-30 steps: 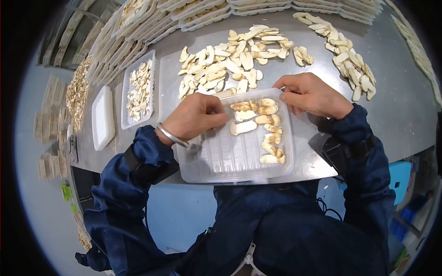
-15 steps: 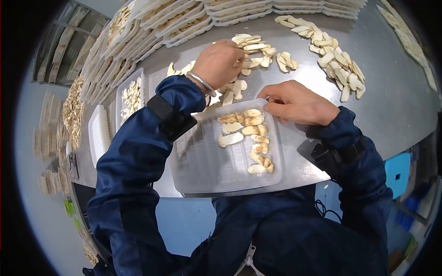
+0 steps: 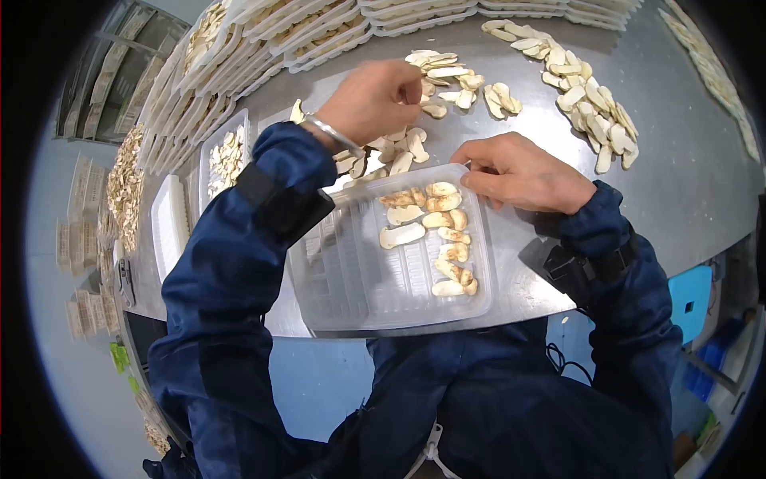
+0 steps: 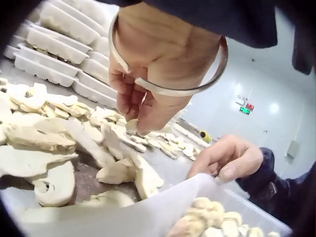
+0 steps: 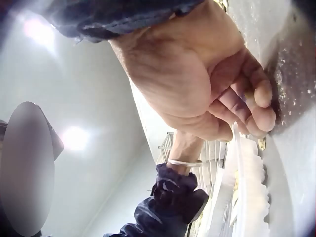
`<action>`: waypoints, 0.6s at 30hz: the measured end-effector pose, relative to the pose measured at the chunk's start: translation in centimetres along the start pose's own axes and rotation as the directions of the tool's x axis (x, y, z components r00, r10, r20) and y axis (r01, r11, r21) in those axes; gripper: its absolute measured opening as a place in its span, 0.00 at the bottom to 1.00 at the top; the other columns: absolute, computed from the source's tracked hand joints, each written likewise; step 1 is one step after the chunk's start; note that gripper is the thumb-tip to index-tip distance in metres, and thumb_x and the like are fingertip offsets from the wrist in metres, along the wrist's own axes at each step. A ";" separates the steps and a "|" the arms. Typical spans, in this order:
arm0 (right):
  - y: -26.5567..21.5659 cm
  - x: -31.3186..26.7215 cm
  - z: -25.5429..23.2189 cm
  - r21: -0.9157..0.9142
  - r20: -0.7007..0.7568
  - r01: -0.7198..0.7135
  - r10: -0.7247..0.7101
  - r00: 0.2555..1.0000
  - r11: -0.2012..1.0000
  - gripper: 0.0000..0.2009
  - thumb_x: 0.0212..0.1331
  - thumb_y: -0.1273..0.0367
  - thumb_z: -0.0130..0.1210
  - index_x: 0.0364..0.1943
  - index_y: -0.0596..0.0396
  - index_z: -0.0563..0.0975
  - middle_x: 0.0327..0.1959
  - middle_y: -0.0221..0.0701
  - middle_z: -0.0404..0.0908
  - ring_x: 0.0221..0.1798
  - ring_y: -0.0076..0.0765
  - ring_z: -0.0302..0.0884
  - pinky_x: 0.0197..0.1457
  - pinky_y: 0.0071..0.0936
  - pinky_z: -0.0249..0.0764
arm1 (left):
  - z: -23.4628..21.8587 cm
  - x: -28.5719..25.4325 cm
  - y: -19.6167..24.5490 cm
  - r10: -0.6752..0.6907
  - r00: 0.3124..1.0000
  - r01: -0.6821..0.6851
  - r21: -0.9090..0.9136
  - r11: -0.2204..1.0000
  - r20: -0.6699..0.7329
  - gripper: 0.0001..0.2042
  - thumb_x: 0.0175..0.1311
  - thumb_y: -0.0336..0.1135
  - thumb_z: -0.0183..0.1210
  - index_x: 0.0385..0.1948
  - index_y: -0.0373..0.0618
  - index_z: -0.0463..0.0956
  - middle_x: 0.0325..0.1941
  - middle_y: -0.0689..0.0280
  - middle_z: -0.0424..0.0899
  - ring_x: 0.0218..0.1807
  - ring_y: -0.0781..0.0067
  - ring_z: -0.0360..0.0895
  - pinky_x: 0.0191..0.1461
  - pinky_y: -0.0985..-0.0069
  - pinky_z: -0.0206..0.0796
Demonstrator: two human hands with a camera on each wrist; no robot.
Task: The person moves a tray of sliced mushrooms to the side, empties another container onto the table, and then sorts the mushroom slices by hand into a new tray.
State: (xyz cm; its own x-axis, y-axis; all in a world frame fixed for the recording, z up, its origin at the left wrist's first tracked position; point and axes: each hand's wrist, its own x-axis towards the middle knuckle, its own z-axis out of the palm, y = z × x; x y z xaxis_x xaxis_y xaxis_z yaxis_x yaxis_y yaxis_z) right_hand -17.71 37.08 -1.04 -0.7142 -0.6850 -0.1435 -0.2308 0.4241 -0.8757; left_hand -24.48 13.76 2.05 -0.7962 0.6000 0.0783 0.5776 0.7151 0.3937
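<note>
A clear plastic tray [image 3: 359, 315] lies at the table's front edge, with browned and pale mushroom slices [image 3: 443, 219] laid in its right part. My right hand [image 3: 527, 172] pinches the tray's far right corner between thumb and fingers; the right wrist view shows the rim at those fingertips. My left hand [image 3: 367, 104], a metal bangle on its wrist, is over the heap of cut mushroom slices [image 3: 407, 152] behind the tray. In the left wrist view its thumb and fingers pinch a small pale mushroom slice [image 4: 132, 126], mostly hidden by the fingers.
Stacked trays [image 3: 319, 36] of slices line the back and left. A long row of mushroom slices [image 3: 590, 104] curves along the right, with a small cluster [image 3: 501, 100] beside the heap. At left are a filled tray [image 3: 226, 160] and a white tray [image 3: 169, 227].
My left hand has gone from above the tray out to the heap behind it, and now pinches a mushroom slice there. The right hand has stayed on the tray's corner.
</note>
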 end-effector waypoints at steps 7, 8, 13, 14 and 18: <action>0.3 0.1 0.1 0.018 0.028 0.000 0.000 1.000 1.000 0.14 0.63 0.70 0.51 0.48 0.65 0.77 0.20 0.30 0.78 0.21 0.22 0.72 0.28 0.24 0.68 | -2.5 -6.9 6.0 -0.289 0.954 0.244 -0.761 0.601 0.077 0.08 0.59 0.19 0.57 0.39 0.38 0.77 0.33 0.72 0.77 0.31 0.84 0.77 0.36 0.86 0.70; 0.3 0.1 0.1 0.021 0.022 -0.009 0.009 1.000 1.000 0.14 0.63 0.70 0.51 0.48 0.65 0.77 0.20 0.29 0.78 0.21 0.21 0.72 0.27 0.23 0.67 | -2.4 -8.0 6.3 -0.317 0.942 0.282 -0.774 0.567 0.111 0.08 0.59 0.19 0.57 0.39 0.37 0.77 0.34 0.71 0.78 0.31 0.83 0.78 0.36 0.86 0.71; 0.3 0.3 0.3 0.000 0.013 -0.026 0.026 1.000 1.000 0.14 0.63 0.70 0.50 0.48 0.66 0.77 0.19 0.29 0.77 0.21 0.20 0.72 0.27 0.22 0.66 | -0.1 -12.9 6.7 -0.398 0.877 0.430 -0.809 0.401 0.269 0.08 0.61 0.19 0.55 0.40 0.38 0.77 0.35 0.70 0.81 0.33 0.81 0.80 0.38 0.84 0.72; 0.4 0.2 0.3 0.013 0.011 -0.019 0.019 1.000 1.000 0.14 0.63 0.70 0.50 0.48 0.66 0.77 0.19 0.29 0.76 0.21 0.20 0.72 0.27 0.22 0.66 | 0.3 -13.5 6.8 -0.396 0.878 0.437 -0.789 0.432 0.270 0.07 0.63 0.20 0.56 0.40 0.38 0.77 0.34 0.70 0.81 0.33 0.82 0.79 0.38 0.83 0.71; 0.3 0.1 0.2 0.019 0.025 0.005 -0.005 1.000 1.000 0.15 0.64 0.68 0.50 0.47 0.66 0.77 0.19 0.28 0.76 0.21 0.20 0.71 0.27 0.21 0.65 | 0.3 -14.7 6.5 -0.425 0.905 0.366 -0.536 0.761 0.015 0.06 0.60 0.21 0.58 0.38 0.39 0.78 0.32 0.72 0.81 0.32 0.85 0.76 0.36 0.83 0.68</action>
State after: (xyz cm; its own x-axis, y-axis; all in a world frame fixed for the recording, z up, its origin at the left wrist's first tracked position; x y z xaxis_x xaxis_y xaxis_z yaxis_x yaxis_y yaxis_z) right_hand -17.71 37.07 -1.44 -0.6963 -0.7018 -0.1503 -0.2213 0.4092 -0.8852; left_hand -8.96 9.76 3.18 -0.9634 0.2445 -0.1100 0.0514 0.5710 0.8193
